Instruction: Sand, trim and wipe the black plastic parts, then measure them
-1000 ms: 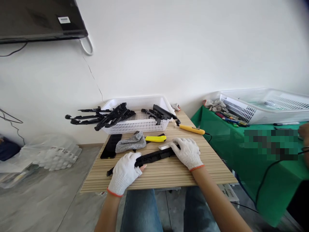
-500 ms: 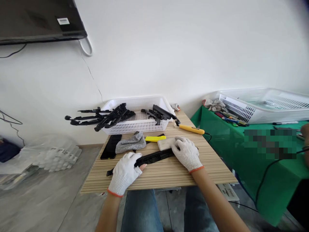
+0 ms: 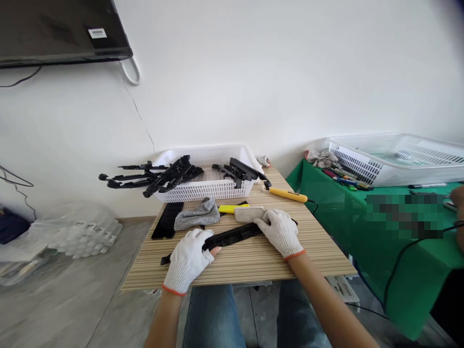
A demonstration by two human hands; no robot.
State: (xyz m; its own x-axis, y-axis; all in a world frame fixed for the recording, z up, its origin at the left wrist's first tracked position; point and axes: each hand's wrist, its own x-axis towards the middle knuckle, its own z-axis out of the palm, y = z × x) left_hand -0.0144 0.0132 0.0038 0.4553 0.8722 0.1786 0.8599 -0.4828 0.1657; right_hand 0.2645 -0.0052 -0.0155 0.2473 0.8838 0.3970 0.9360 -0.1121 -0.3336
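A white mesh basket (image 3: 208,189) of black plastic parts (image 3: 170,175) stands at the far edge of the wooden table (image 3: 253,261). In front of it lie a black slotted panel (image 3: 166,220), a grey glove (image 3: 197,215), a yellow utility knife (image 3: 232,208) and a yellow-handled tool (image 3: 288,194) with a cord.

A long black plastic strip (image 3: 228,237) lies near the table's middle, its long axis running from near left up to far right. The left hand (image 3: 187,260) is closed around its near-left part. The right hand (image 3: 277,231) presses on the far-right end, fingers gripping a grey rectangular block (image 3: 248,213) just behind the strip.
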